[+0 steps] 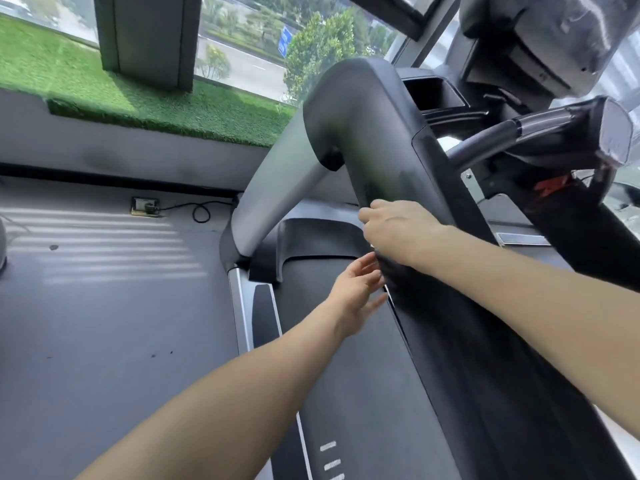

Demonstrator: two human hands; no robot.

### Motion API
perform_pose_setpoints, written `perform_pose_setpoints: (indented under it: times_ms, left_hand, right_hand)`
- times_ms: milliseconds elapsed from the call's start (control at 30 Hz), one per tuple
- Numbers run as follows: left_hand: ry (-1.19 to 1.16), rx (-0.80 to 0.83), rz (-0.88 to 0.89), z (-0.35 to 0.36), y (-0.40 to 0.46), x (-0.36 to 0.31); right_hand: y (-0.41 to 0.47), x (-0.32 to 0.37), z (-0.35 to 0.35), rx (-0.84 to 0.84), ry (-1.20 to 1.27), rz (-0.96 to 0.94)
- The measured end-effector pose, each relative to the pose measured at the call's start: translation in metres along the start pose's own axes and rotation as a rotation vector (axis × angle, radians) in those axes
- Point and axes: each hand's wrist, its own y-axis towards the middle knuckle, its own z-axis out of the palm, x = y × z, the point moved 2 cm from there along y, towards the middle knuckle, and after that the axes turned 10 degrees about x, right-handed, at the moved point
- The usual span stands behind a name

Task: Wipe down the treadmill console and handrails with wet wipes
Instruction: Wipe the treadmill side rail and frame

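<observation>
A dark grey handrail [360,133] slopes down from the treadmill console [519,64], which sits upper right under clear plastic wrap.

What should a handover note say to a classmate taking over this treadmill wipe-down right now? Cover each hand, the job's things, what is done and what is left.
Right hand: grip curled on the left handrail, low on its dark side; whether a wipe sits under the fingers cannot be told.
Left hand: open, fingers straight, at the rail's underside just below the right hand.
Console: top right, still under plastic wrap.
Belt: below both arms.
Done: cannot tell; no wiped patch shows.
Left: confirm you have a wipe, finish this rail, then the other rail and console.
</observation>
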Motion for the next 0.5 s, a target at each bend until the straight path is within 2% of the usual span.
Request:
perform_pose_setpoints:
  times_ms: [133, 300, 367, 500]
  left_hand:
    - [0.034, 0.03, -0.001, 0.0, -0.01, 0.004]
    - [0.037, 0.039, -0.027, -0.011, -0.022, 0.002]
    - [0.035, 0.019, -0.024, -0.017, -0.024, -0.003]
    - [0.007, -0.037, -0.008, -0.031, -0.018, -0.012]
  right_hand:
    - [-0.033, 0.025, 0.016, 0.097, 0.055, -0.051]
    - [-0.04, 0.042, 0.021, 0.308, 0.149, -0.029]
    - [-0.03, 0.031, 0.012, 0.25, 0.184, 0.009]
    - [0.009, -0.007, -0.018, -0.061, 0.085, 0.072]
